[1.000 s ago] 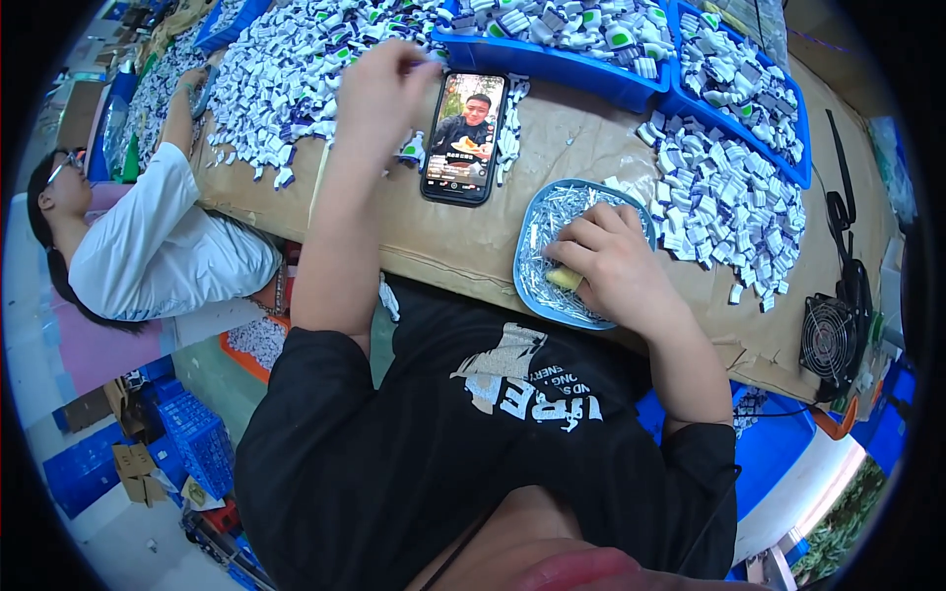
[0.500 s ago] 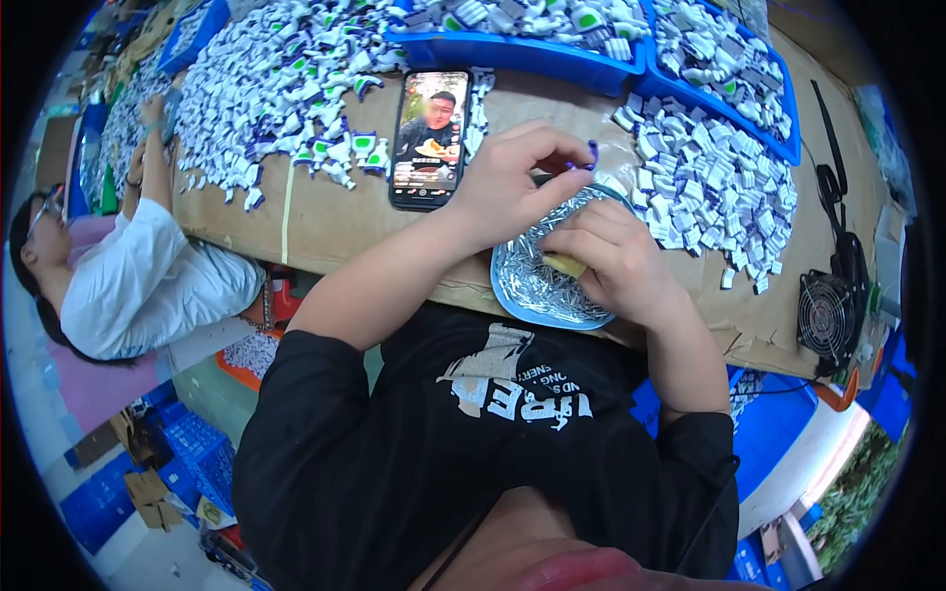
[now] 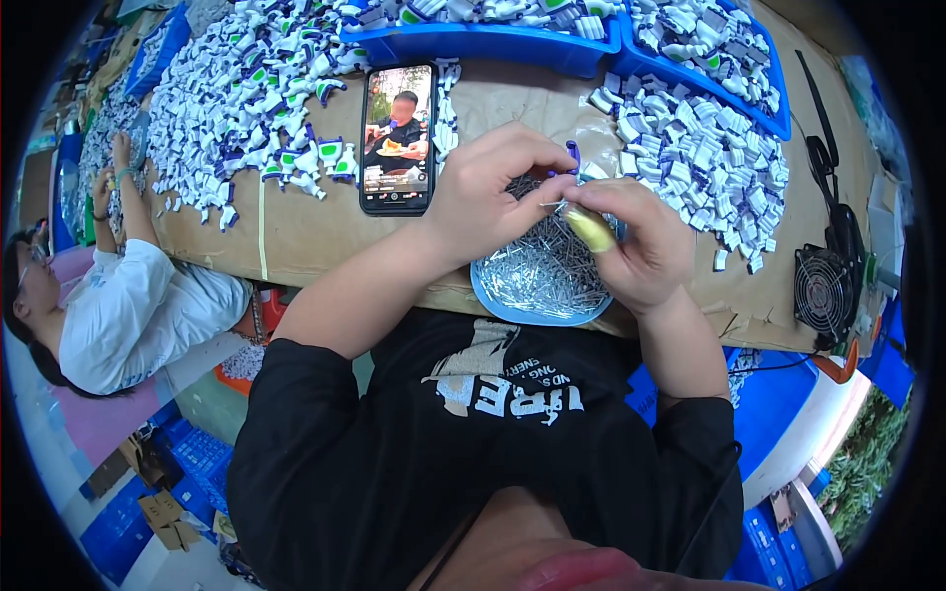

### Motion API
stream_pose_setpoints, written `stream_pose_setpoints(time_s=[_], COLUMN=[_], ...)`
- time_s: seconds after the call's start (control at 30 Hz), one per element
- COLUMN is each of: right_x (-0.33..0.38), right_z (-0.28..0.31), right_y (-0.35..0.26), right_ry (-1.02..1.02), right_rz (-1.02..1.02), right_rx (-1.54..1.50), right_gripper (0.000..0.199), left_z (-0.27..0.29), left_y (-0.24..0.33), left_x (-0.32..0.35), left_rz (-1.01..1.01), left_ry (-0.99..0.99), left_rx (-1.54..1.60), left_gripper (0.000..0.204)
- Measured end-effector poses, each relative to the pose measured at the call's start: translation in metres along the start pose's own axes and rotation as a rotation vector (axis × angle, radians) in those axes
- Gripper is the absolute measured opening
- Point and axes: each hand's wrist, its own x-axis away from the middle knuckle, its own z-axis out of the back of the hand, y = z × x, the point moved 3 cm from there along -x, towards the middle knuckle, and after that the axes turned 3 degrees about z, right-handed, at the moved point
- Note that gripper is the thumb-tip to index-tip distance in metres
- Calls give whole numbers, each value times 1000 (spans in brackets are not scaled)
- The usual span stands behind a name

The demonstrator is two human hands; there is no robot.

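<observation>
While your hands are meeting over the blue tray (image 3: 533, 316), your left hand (image 3: 566, 177) is pinching a small purple piece (image 3: 574, 152), thumb and forefinger nearly together, the piece poking out toward 12 o'clock. Your right hand (image 3: 572, 197) is sitting just beside it at 4 o'clock, its thumb and forefinger bent close about a thin metal pin (image 3: 554, 204); I cannot tell whether they are gripping it. A yellow wrap (image 3: 592, 229) is covering your right thumb. Loose pins (image 3: 542, 281) are filling the tray. From there, the phone (image 3: 398, 138) is lying toward 11 o'clock, a white-and-purple pile (image 3: 700, 167) is spreading at 2, and a black fan (image 3: 824, 286) is standing at 3.
</observation>
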Motion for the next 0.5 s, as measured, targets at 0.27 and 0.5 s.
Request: stream_pose_setpoints(time_s=[0.27, 0.5], right_x=[-4, -5], right_z=[-8, -1], right_y=[-3, -3], right_ry=[-202, -23], right_rz=[-71, -32], right_rx=[349, 163], right_gripper=[43, 32], left_z=[0, 2], left_y=[-5, -3], left_x=[3, 1], left_rz=[21, -17], left_ry=[58, 43], left_rx=[-63, -5], left_gripper=[19, 17])
